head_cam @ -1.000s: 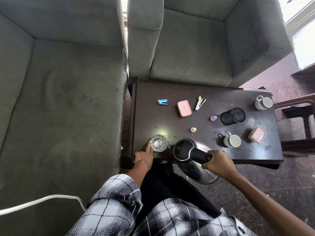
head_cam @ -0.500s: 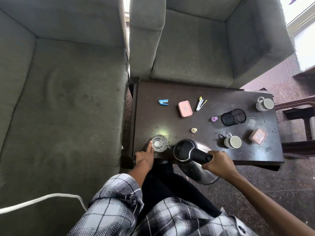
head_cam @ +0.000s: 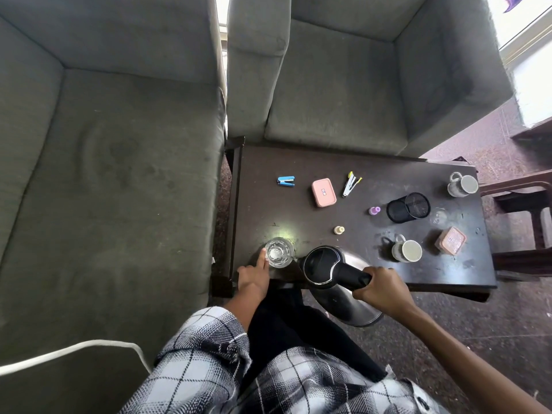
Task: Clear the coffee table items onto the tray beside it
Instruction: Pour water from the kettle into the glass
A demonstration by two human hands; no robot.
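The steel kettle [head_cam: 340,282] hangs tilted at the near edge of the dark coffee table [head_cam: 352,171], its black lid and spout turned toward a clear glass [head_cam: 279,253] that stands just beside it at its 9 o'clock. The right hand [head_cam: 383,289] is closed in a full fist around the kettle's black handle, at the kettle's 3 o'clock. The left hand [head_cam: 254,274] rests on the table's near corner, loosely curled, with one finger stretched out and touching the glass's side at about 8 o'clock. No brand or writing can be read on the kettle; a pink case [head_cam: 323,192], at 12 o'clock from the kettle, carries a small label too small to read. Farther out, a blue stapler [head_cam: 286,181] lies at 11 o'clock, a yellow-tipped stapler [head_cam: 351,184] at 12, a small cream cap [head_cam: 339,230] close by, a purple cap [head_cam: 374,210] and a black mesh cup [head_cam: 408,207] on its side at 1 o'clock. One mug [head_cam: 406,250] sits at 2 o'clock, a pink lidded box [head_cam: 450,240] beyond it, another mug [head_cam: 462,184] at the far corner.
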